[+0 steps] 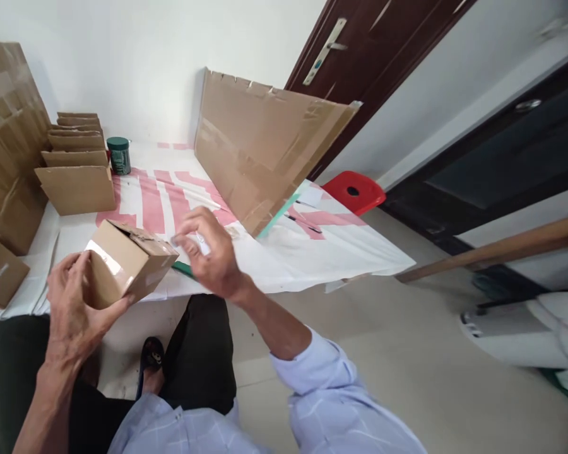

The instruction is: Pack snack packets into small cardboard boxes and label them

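Note:
My left hand [73, 302] grips a small brown cardboard box [127, 261] with clear tape on its side, held over the near edge of the table [341, 249]. Just to the right of the box hovers my right hand [208, 249], fingers curled and slightly blurred. Whether it holds anything I cannot make out. A green-edged item [183, 270] lies on the table under it.
A large flattened carton [260, 148] leans against the wall at the back. Folded small boxes [76, 161] stand in a row at left beside a green-lidded jar [118, 155]. More cartons [4, 139] are stacked far left. A red stool [355, 191] stands by the dark door.

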Tool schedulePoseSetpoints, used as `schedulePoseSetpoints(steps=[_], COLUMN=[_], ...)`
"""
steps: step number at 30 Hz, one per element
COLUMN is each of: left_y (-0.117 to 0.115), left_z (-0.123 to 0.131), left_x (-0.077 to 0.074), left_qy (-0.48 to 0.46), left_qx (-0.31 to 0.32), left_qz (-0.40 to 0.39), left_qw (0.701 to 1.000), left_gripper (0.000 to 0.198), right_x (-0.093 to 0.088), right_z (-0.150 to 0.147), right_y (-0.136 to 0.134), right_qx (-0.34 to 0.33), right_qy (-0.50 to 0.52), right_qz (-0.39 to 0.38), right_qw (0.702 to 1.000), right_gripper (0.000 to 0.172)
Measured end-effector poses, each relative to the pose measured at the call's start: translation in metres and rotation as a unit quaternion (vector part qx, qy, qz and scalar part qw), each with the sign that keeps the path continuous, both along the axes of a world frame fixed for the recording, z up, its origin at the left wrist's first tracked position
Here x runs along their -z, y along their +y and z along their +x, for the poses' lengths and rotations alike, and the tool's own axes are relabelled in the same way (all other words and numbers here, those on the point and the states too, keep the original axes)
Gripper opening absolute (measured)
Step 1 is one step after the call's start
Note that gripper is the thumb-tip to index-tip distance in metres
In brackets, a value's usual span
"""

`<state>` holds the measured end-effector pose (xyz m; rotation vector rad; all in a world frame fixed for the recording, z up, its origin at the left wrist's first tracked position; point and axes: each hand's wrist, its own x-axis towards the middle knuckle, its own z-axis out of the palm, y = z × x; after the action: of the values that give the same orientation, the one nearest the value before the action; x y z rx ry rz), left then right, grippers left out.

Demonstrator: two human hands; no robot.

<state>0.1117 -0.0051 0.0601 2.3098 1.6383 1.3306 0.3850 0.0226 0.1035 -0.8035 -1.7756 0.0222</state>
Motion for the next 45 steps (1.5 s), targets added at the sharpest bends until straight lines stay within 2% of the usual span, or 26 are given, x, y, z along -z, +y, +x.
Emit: schedulePoseSetpoints(steps=[3,6,10,14,18,24,40,45], left_y=[0.004,0.006,0.006,0.005,0.004,0.005,0.004,0.006], left_z=[-0.019,-0.035,-0.042,-0.038,-0.037,-0.040,-0.040,-0.046], left_x=[0.007,0.016,0.021,0.015,0.011,0.016,0.015,0.023], left_qy=[-0.028,-0.047,-0.052,-0.052,-0.051,-0.051,-0.045,-0.083], left_qx=[0.004,-0.010,-0.036,-0.055,-0.062,-0.063,-0.062,-0.049], left_qz=[-0.012,-0.026,-0.040,-0.052,-0.070,-0.070,-0.073,-0.089], left_qw=[1.000,0.998,0.997,0.996,0.994,0.994,0.994,0.991], left_gripper=[0.091,0.095,0.109,0.104,0.103,0.106,0.107,0.106], right_x=[0.028,0.071,0.119,0.142,0.151,0.153,0.166,0.163], right_z=[0.059,0.111,0.141,0.143,0.145,0.150,0.151,0.149], right_y=[0.031,0.071,0.109,0.134,0.155,0.173,0.195,0.197], right_qx=[0.071,0.184,0.223,0.231,0.232,0.241,0.269,0.287], right_qy=[0.073,0.073,0.059,0.036,0.005,-0.043,-0.141,-0.168], right_qz=[-0.153,-0.312,-0.367,-0.402,-0.422,-0.435,-0.457,-0.458], right_qw=[0.983,0.929,0.901,0.885,0.876,0.867,0.836,0.824], right_gripper=[0.019,0.016,0.013,0.009,0.009,0.013,0.013,0.017])
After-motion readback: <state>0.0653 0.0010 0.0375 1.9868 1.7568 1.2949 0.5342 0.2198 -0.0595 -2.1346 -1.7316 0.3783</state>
